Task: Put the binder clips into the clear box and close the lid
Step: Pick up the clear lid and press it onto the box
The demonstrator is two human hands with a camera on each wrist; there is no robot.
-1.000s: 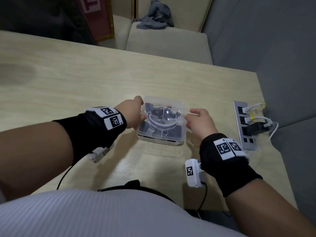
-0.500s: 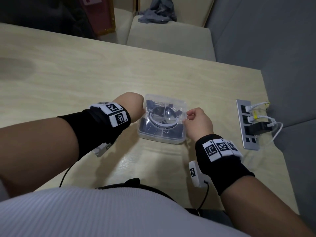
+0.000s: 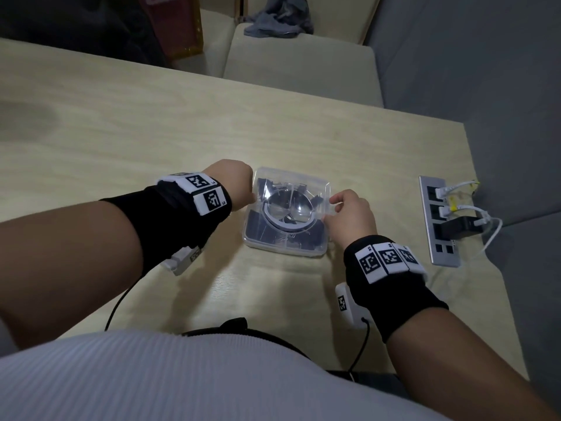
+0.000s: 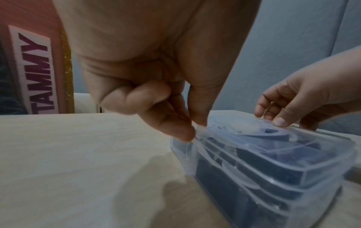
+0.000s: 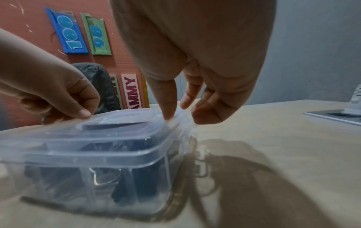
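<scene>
The clear box sits on the table with its lid laid flat on top. Black binder clips show through the walls, also in the right wrist view. A pale ring lies under the lid. My left hand is at the box's left side, thumb and forefinger pinching the clear side latch. At the right side, my right hand pinches the other latch between its fingertips. The latches' state is unclear.
A metal power strip with a black adapter and white cables lies to the right, near the table's right edge. A cushioned seat with a grey cloth stands beyond the far edge. Black wrist cables run along the near edge.
Both hands have stayed at the box's two sides. The left hand's fingers have come down from the lid's far-left corner to the side latch. The box has barely moved.
</scene>
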